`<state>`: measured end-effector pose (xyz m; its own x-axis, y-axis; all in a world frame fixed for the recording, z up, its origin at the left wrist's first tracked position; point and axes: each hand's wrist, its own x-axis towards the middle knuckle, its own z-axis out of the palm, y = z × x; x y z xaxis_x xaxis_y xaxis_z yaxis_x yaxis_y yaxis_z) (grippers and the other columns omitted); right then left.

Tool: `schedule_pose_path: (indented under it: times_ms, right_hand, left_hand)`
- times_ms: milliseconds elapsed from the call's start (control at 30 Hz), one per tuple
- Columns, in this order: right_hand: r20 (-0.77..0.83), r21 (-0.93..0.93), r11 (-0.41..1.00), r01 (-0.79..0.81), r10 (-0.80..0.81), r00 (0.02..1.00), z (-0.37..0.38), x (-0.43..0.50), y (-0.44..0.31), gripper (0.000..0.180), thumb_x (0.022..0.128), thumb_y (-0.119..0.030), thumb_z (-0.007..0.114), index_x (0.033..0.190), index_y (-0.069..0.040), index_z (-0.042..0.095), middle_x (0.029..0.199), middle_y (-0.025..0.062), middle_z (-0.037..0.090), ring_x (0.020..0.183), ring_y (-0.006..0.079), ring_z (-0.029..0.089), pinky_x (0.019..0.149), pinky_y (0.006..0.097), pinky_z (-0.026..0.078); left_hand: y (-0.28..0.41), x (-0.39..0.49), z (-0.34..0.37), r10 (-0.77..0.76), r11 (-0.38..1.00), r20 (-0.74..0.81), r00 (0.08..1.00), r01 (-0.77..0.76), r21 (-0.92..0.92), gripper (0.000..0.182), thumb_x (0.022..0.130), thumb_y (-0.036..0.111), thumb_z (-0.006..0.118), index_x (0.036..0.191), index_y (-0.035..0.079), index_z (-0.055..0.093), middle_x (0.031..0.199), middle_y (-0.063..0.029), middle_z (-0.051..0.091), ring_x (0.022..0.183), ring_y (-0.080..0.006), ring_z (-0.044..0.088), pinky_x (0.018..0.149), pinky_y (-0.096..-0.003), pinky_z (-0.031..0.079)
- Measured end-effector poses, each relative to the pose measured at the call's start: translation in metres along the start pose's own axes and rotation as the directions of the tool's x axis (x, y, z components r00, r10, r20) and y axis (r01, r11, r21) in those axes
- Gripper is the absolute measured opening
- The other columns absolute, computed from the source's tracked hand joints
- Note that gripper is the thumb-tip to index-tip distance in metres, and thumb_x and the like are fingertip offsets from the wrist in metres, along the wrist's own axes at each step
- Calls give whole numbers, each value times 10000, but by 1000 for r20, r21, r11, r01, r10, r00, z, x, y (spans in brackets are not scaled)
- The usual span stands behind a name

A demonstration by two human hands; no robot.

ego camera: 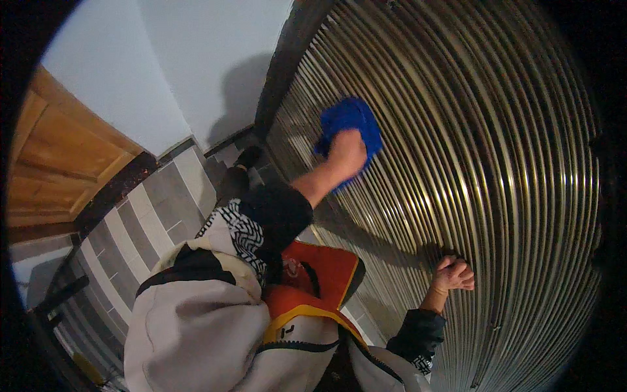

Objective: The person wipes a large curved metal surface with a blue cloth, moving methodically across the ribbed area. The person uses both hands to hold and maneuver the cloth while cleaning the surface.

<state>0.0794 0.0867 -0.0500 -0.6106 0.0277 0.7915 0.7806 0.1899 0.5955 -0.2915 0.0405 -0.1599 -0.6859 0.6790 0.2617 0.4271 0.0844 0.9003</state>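
Note:
A bunched blue cloth (360,115) lies against a ribbed metal surface (441,147), like a roller shutter with many narrow parallel bars. My left hand (348,152) presses on the cloth and holds it; the hand is slightly blurred and its fingertips are hidden. Lower and to the right, my right hand (453,274) rests against the same bars with its fingers curled in. No object shows in it, and whether the fingers hook round a bar is unclear. Both forearms come out of black cuffs, and an open light jacket (205,333) with an orange lining (323,269) hangs below.
A dark frame (279,73) edges the ribbed surface beside a white wall (215,34). A panelled wooden door (68,152) stands at the left. Grey and white striped floor tiles (166,196) run below, with a dark shoe (249,156) near the wall's corner.

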Motion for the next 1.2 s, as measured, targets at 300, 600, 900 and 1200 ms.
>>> schedule_pose_path:
  times_ms: [300, 600, 900, 1200]
  right_hand:
    - [28, 1, 1000, 12, -12, 1000, -1, 2, 0, 265, 832, -320, 475, 625, -187, 377, 705, 20, 341, 656, 217, 339, 600, 354, 215]
    - [40, -16, 1000, -9, 10, 999, 7, -16, 6, 233, 828, -383, 493, 697, -192, 467, 776, 30, 401, 714, 237, 375, 660, 367, 249]
    - [7, 34, 999, 1, -2, 1000, 4, -6, 4, 245, 817, -323, 492, 633, -204, 383, 703, 13, 310, 639, 215, 307, 595, 341, 188]
    - [33, 50, 999, 6, -8, 999, 2, -5, 1, 255, 774, -265, 519, 603, -161, 360, 720, 24, 335, 690, 215, 325, 639, 350, 205]
  left_hand:
    - [-85, 128, -81, 70, 925, -33, 997, -52, 376, 142, 701, 105, 546, 734, -31, 572, 786, -235, 594, 768, -414, 569, 697, -476, 467]
    - [-44, 46, -50, 33, 911, 150, 988, -91, 402, 89, 714, 50, 544, 684, -31, 566, 816, -270, 569, 846, -399, 544, 720, -454, 459]
    - [-38, 67, -48, 8, 891, -39, 999, 11, 455, 142, 760, 63, 541, 888, 9, 569, 938, -216, 570, 864, -351, 574, 744, -459, 483]
    - [-55, 112, -87, 87, 731, 47, 995, -96, 676, 119, 742, 103, 557, 833, 40, 601, 847, -169, 605, 791, -331, 621, 636, -428, 526]
